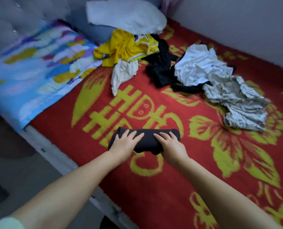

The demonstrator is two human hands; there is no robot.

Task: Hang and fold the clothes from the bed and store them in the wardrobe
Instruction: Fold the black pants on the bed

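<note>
Here, left hand [124,142] and right hand [170,142] flat on folded black garment [147,138], grip released, red blanket [154,187] beneath.

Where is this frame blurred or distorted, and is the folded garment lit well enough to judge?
Head view: left side smeared, the patterned quilt and headboard soft; wide-angle bending at the edges; light flat, dim. The black folded garment under left hand and right hand stays sharp, its folds hard to read.

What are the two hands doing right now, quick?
Left hand: open, fingers flat, pressing on the folded black garment.
Right hand: open, fingers flat, pressing on the same garment.
</note>
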